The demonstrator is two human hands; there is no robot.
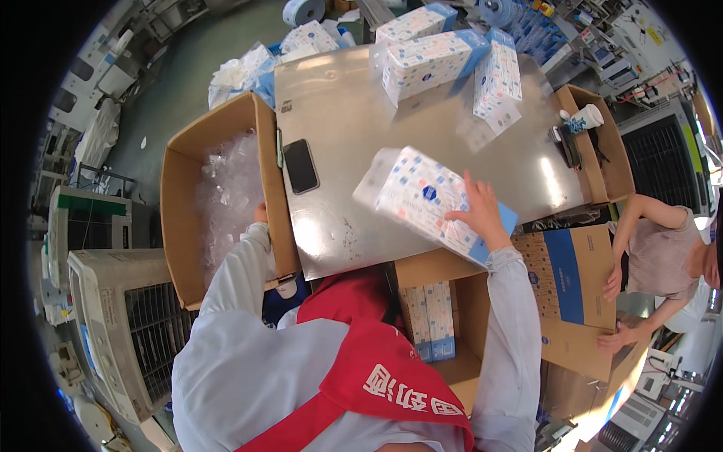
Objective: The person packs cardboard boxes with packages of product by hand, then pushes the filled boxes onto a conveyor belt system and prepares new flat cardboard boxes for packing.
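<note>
Right hand (pixel 482 216) grips white-and-blue, film-wrapped oblong pack (pixel 422 197); 1-handed hold may cause slip. Left hand (pixel 260 214) in brown cardboard box (pixel 178 218), grasp hidden.

A dark phone (pixel 301 166) lies at the left of the metal bench (pixel 331 98), near a thin pale-green stick (pixel 279 148). Toward the right edge, a white-and-blue cup (pixel 587 118) sits tilted by a small cardboard box (pixel 616 162). A boxy cooler (pixel 128 331) with a dark grille stands at left; a bluish roll (pixel 312 9) lies beyond the bench.
</note>
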